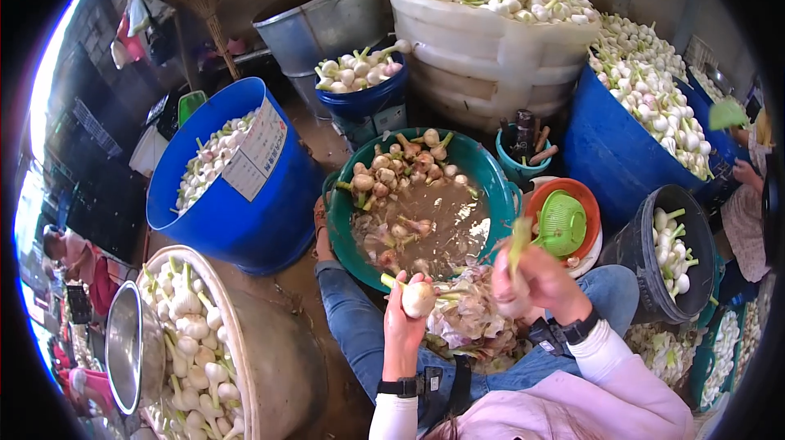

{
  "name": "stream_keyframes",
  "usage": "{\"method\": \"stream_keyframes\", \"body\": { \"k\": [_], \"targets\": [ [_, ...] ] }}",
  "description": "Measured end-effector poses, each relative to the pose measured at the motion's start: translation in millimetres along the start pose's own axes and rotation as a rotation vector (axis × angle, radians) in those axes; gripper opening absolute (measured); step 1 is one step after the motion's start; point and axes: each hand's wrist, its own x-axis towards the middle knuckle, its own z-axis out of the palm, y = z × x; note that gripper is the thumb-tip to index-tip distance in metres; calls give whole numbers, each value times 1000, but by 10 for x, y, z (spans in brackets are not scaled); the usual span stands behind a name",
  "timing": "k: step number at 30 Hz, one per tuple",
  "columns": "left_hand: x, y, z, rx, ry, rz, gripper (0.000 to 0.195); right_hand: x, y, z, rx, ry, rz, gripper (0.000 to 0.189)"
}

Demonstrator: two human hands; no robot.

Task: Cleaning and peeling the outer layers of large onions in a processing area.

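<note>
My left hand (pixel 402 332) holds a garlic bulb (pixel 419 299) in its fingers, above my lap. Two stem-like parts stick out from around the bulb, to its upper left and right. My right hand (pixel 543 286) is raised to the right of it, pinching a blurred pale-green strip (pixel 520 244); whether this is skin or stem is unclear. Below and between my hands lies a heap of garlic skins (pixel 475 311). In front of me, a green tub (pixel 500 194) contains murky water and unpeeled garlic bulbs (pixel 392 170).
An orange basin with a green strainer (pixel 561 225) and a turquoise pail of tools (pixel 524 161) stand right of the tub. Garlic fills blue barrels (pixel 245 225), a large white vat (pixel 490 47), a left-hand vat (pixel 270 329) and a black bucket (pixel 650 280). Other people work at both sides.
</note>
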Motion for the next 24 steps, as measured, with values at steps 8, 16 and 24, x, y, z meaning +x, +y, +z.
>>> {"method": "stream_keyframes", "body": {
  "k": [8,16,24],
  "targets": [
    [-55,-7,205,491,-52,250,27,322,718,9,-1372,180,-232,25],
    [-145,-78,445,1212,-54,642,32,390,744,-55,-1334,154,-222,20],
    [-54,-126,408,1396,-141,673,30,332,829,6,-1329,374,-441,15]
  ]
}}
